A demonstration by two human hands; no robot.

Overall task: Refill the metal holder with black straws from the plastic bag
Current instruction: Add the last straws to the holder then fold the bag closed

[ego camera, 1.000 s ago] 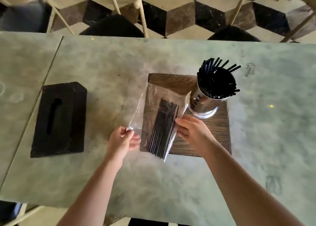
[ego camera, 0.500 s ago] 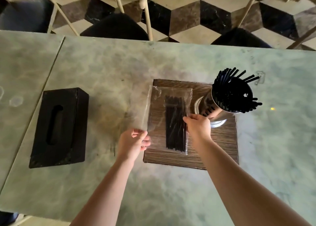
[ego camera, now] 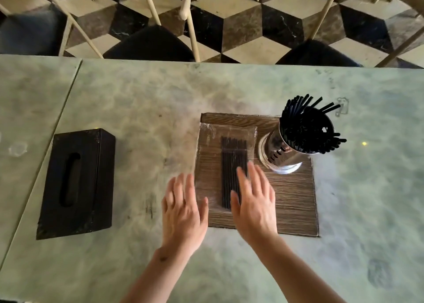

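A clear plastic bag lies flat on the wooden board, with a bundle of black straws inside it. To its right stands the shiny metal holder, packed with black straws that fan out of its top. My left hand hovers at the bag's near left corner with fingers straight and spread. Over the bag's near end, my right hand is also flat and open, covering the lower ends of the bagged straws. Both hands are motion-blurred and hold nothing.
A black tissue box with a slot sits on the marble table to the left. Black-seated chairs with pale frames stand beyond the table's far edge over a chequered floor. A seam runs down the table at left.
Both hands have let go of the bag. It now lies flat and straight on the board, and the hands have opened and drawn back toward me.
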